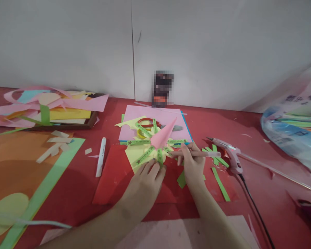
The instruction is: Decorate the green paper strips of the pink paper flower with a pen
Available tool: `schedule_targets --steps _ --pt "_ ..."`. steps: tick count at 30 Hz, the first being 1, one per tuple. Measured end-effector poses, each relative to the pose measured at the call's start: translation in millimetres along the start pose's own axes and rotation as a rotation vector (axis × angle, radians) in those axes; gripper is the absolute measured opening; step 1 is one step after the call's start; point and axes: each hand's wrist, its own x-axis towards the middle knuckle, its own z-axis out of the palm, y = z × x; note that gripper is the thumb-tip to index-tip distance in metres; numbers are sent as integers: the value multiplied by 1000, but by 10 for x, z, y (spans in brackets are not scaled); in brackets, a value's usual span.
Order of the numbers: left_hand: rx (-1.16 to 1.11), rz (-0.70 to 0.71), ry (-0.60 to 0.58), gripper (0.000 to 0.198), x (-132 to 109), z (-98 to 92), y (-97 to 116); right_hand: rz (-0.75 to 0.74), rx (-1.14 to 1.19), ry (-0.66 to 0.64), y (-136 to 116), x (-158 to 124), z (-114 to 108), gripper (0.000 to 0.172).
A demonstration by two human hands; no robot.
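In the head view a paper craft lies in the middle: a pink paper cone (163, 134) on a pale yellow flower-shaped base, with several green paper strips (144, 155) spreading outward. The strips bear dark marks and small stars. My left hand (147, 178) is closed, its fingertips pressing the near edge of the craft by a lower strip. My right hand (194, 164) grips a pinkish pen (200, 154), its tip at a strip on the right of the cone. Orange-handled scissors (175, 128) lie partly hidden behind the cone.
A pink glue gun (232, 154) with a black cord lies at right, near loose green strips (220, 185). A white marker (101, 157) lies at left. Behind it stands a tray of paper scraps (89, 122). A phone (162, 89), blurred, leans on the wall. A plastic bag (295, 128) sits far right.
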Motion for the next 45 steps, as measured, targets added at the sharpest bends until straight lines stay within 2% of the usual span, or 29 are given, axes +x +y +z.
schedule_targets --steps 8,16,20,23,29,36,45 --pt "6 -7 41 31 -2 2 7 -8 9 14 9 -3 -1 29" --pt "-13 -16 114 28 5 28 -2 -25 -31 111 7 4 -9 29" --pt "-130 81 108 25 12 -35 1 -12 9 117 5 2 -2 29" --pt "-200 219 79 24 3 -80 33 -5 47 64 -22 -19 11 30" --pt "-222 252 43 20 -19 -66 68 29 -81 -304 -41 -51 35 32" --pt "-237 235 -37 18 -14 -69 62 86 -210 -272 -11 -27 53 35" --pt "-241 234 -36 19 -39 -30 53 83 -230 -317 23 -36 38 33"
